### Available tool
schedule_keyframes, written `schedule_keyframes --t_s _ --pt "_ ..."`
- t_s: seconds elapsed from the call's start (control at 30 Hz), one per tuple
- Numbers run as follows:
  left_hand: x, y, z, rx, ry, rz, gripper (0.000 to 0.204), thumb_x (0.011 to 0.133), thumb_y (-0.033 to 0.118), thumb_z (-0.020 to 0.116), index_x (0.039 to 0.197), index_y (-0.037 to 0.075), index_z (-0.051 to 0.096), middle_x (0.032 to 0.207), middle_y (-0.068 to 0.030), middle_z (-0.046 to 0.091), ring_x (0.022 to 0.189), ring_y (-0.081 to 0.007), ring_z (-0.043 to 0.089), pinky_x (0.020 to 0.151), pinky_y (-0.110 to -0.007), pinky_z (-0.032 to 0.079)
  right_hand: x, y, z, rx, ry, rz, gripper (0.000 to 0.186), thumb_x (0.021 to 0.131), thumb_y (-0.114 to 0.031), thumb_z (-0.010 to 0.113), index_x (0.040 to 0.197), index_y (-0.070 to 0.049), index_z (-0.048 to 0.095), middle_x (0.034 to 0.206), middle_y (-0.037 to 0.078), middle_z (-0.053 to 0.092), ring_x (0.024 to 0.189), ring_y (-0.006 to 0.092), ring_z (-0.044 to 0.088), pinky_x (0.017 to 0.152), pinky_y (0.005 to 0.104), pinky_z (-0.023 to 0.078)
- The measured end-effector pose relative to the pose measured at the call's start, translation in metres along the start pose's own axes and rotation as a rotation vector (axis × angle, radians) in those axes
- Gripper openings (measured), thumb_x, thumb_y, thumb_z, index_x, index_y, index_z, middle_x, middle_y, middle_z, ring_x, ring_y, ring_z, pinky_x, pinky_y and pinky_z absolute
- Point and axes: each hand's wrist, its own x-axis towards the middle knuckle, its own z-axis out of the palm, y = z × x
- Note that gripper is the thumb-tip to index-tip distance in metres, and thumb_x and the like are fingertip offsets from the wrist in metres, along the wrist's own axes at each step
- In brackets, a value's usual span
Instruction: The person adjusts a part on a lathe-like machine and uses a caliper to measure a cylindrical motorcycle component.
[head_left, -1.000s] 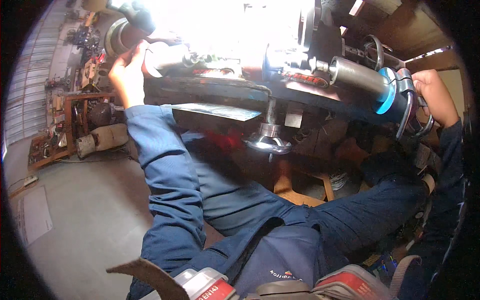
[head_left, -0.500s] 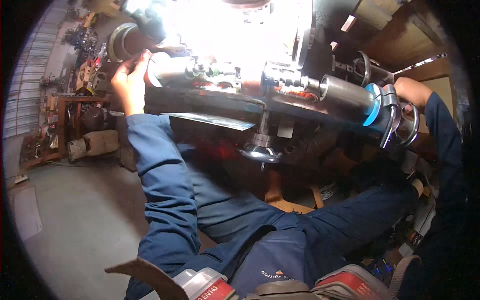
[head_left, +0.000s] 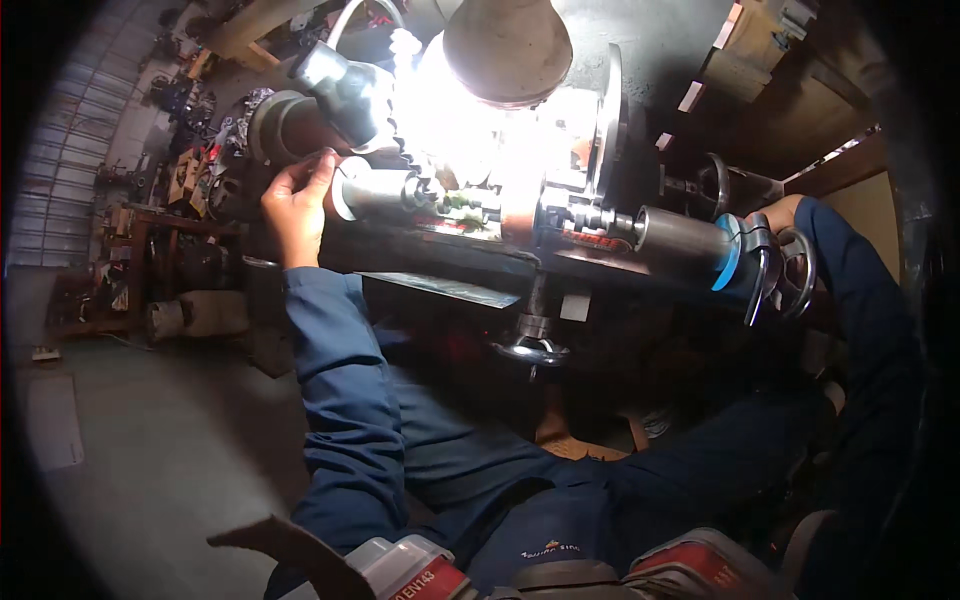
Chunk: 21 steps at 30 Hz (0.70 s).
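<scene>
A bench machine, seemingly a lathe or grinder, has a grey metal cylinder point(head_left: 378, 192) on the left and another cylinder point(head_left: 680, 243) with a blue ring point(head_left: 730, 255) on the right. My left hand point(head_left: 296, 212) is beside the left cylinder's outer end, thumb and fingers closed together; whatever they hold is hidden. My right hand point(head_left: 779, 214) reaches behind a chrome handwheel point(head_left: 799, 272) and a lever point(head_left: 759, 285) at the far right end, its fingers mostly out of sight. Between the cylinders, slim metal spindle parts point(head_left: 590, 217) sit in strong glare.
A lamp point(head_left: 508, 50) shines over the machine's middle. A second chrome handwheel point(head_left: 533, 353) hangs at the front, below a metal sheet point(head_left: 440, 287). Another handwheel point(head_left: 716, 185) is at the back right. A wooden bench point(head_left: 180, 220) with clutter stands to the left.
The view has shifted, so the machine appears lower and the lamp has come into view. Both hands keep their places at the two ends of the machine.
</scene>
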Motion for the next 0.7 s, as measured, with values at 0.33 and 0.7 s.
schedule_keyframes --t_s 0.33,0.7 --pt "-0.008 0.010 0.000 0.062 0.054 -0.007 0.027 0.081 0.019 0.081 0.093 -0.003 0.073 0.086 -0.0064 0.073 0.080 -0.0092 0.062 0.076 -0.026 0.050 -0.047 -0.040 0.041 -0.406 0.434 -0.033 0.035 0.094 -0.031 0.053 0.076 -0.005 0.068 0.054 0.001 0.057 0.042 0.0077 0.051 0.041 0.0244 0.040" --pt "-0.003 0.004 0.002 -0.019 0.061 -0.034 0.027 0.080 0.017 0.082 0.092 -0.005 0.073 0.086 -0.0078 0.073 0.078 -0.0097 0.063 0.075 -0.026 0.050 -0.071 -0.051 0.121 -0.445 1.167 -0.181 0.020 0.087 -0.012 0.056 0.083 0.005 0.065 0.077 0.015 0.065 0.072 0.0232 0.061 0.068 0.0351 0.047"
